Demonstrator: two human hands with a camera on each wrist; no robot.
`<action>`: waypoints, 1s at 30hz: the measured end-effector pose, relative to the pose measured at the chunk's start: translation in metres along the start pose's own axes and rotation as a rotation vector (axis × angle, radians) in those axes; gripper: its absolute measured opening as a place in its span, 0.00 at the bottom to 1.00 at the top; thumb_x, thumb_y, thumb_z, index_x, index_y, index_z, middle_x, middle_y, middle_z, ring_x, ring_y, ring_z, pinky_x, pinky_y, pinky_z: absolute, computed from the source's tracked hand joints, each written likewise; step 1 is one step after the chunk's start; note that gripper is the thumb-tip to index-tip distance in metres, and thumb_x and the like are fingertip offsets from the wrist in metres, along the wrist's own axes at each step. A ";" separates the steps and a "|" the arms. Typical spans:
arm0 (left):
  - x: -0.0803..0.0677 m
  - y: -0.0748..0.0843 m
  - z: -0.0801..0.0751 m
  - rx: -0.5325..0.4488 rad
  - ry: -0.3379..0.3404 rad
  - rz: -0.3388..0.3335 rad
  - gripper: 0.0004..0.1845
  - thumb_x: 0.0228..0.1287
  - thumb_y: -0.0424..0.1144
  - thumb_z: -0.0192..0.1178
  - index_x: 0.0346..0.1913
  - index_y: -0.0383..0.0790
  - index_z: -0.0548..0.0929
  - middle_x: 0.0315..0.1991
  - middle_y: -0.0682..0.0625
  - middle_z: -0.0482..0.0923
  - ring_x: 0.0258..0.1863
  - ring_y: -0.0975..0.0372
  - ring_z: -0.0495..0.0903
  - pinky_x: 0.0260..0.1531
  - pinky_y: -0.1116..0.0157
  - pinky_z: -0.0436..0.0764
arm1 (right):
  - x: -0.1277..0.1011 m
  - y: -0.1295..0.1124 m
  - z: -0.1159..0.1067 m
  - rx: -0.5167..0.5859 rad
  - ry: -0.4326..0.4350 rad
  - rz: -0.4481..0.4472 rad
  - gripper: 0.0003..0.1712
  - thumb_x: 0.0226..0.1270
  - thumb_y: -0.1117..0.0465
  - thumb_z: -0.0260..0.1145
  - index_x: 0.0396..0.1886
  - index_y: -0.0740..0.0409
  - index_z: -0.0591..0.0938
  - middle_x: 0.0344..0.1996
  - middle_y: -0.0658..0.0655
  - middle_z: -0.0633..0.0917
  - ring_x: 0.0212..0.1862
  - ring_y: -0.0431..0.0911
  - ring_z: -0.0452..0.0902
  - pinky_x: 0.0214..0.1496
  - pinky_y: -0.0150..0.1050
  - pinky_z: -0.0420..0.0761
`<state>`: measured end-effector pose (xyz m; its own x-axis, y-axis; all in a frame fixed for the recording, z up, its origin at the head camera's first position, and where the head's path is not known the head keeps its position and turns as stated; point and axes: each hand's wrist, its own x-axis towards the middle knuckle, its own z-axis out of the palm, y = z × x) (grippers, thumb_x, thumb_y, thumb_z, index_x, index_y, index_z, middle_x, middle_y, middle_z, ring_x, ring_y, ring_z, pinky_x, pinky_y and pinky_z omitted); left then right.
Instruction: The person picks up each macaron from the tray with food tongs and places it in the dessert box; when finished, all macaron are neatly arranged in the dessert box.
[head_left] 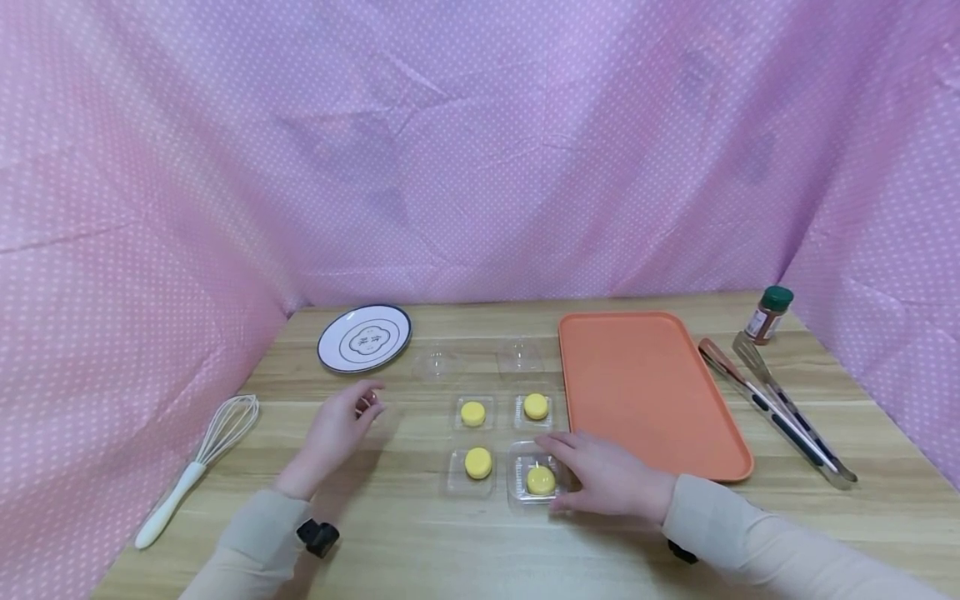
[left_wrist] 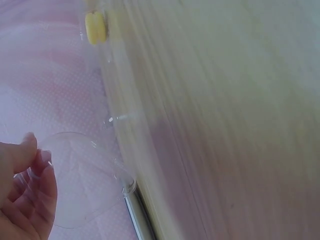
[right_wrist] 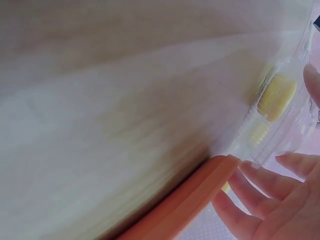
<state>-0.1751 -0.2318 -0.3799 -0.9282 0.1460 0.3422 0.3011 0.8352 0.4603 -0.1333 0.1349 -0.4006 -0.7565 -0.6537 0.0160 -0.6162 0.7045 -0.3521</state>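
My left hand point(head_left: 347, 425) is raised over the table left of the macaron boxes. Its thumb and fingers pinch a thin, clear plastic lid point(left_wrist: 82, 185), which shows as a round outline in the left wrist view. Small clear boxes stand in two rows, each with a yellow macaron. The front right box point(head_left: 531, 479) appears covered by a clear lid over its macaron point(head_left: 541, 481). My right hand point(head_left: 611, 479) is spread along that box's right side, with fingertips near its back edge and thumb near its front corner. The front left macaron point(head_left: 477, 463) sits uncovered.
Two clear lids point(head_left: 437, 363) lie behind the boxes. An orange tray point(head_left: 645, 392) borders the right hand. A white plate point(head_left: 366, 338) is back left, a whisk point(head_left: 187, 479) far left. Tongs point(head_left: 780, 408) and a green-capped jar point(head_left: 769, 315) are at right.
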 end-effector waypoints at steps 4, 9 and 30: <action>0.000 0.003 0.002 -0.043 0.031 -0.007 0.13 0.57 0.28 0.64 0.46 0.31 0.81 0.28 0.47 0.80 0.28 0.60 0.79 0.30 0.63 0.82 | 0.000 0.000 -0.001 -0.014 0.008 -0.018 0.46 0.52 0.39 0.69 0.66 0.58 0.69 0.61 0.59 0.75 0.60 0.55 0.72 0.59 0.52 0.75; 0.002 0.008 0.007 -0.143 0.052 -0.022 0.12 0.55 0.25 0.64 0.44 0.31 0.81 0.26 0.47 0.80 0.25 0.63 0.78 0.28 0.68 0.81 | 0.000 0.001 -0.002 -0.019 0.010 -0.029 0.46 0.52 0.38 0.69 0.66 0.59 0.69 0.61 0.61 0.75 0.60 0.56 0.72 0.59 0.52 0.75; 0.028 0.052 0.027 -0.714 -0.010 -0.305 0.15 0.61 0.25 0.59 0.51 0.27 0.76 0.30 0.49 0.77 0.26 0.66 0.79 0.28 0.75 0.82 | 0.007 0.000 -0.008 -0.054 0.211 -0.135 0.36 0.57 0.45 0.69 0.60 0.61 0.75 0.55 0.60 0.78 0.55 0.53 0.76 0.54 0.49 0.79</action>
<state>-0.1917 -0.1700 -0.3689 -0.9936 -0.0277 0.1092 0.0962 0.2955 0.9505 -0.1404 0.1328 -0.3935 -0.6924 -0.6744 0.2564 -0.7209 0.6324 -0.2835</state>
